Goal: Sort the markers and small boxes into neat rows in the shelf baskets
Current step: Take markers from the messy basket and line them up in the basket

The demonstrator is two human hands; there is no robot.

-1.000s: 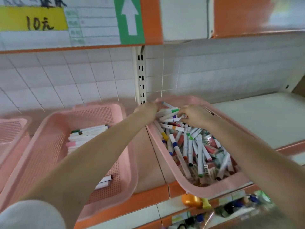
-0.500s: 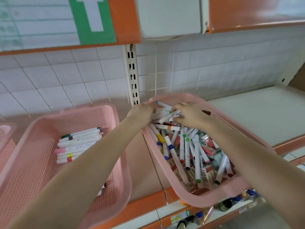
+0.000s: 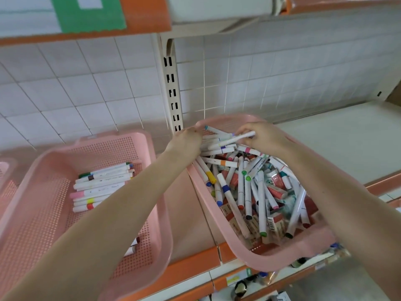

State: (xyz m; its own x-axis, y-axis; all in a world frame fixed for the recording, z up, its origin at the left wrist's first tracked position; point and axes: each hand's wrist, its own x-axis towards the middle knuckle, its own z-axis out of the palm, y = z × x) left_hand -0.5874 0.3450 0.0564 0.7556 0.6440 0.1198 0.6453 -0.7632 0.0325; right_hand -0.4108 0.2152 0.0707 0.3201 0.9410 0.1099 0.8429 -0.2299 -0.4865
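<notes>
While both bare forearms stretch over the shelf, what does each hand have? — Editor

The right hand point(image 3: 267, 137) pinches a slim white plastic marker point(image 3: 247, 134) between thumb and fingertips. The marker lies crosswise, with one end poking out past the fingers, above the far end of the pink perforated plastic basket point(image 3: 271, 259) heaped with stock. — Photographer

And the left hand point(image 3: 186, 142)? — Editor

It sits at that basket's far-left corner, fingers bent down against the left ends of a stack of white markers point(image 3: 217, 146) lying crosswise. Its back hides the fingertips, so I cannot tell whether they clasp the stack or only rest on it. The pinched marker lies just over that stack. — Photographer

What else is in the heaped basket? — Editor

Toward its near end there is a jumble of loose colour-capped markers point(image 3: 243, 187) at all angles. Among and under them are small red-and-white cardboard boxes point(image 3: 277, 181). — Photographer

Anything beside it? — Editor

Left of it, close but apart, stands a second pink perforated basket point(image 3: 168, 240). This one holds a tidy row of white markers point(image 3: 102, 181), laid parallel and side by side. — Photographer
</notes>
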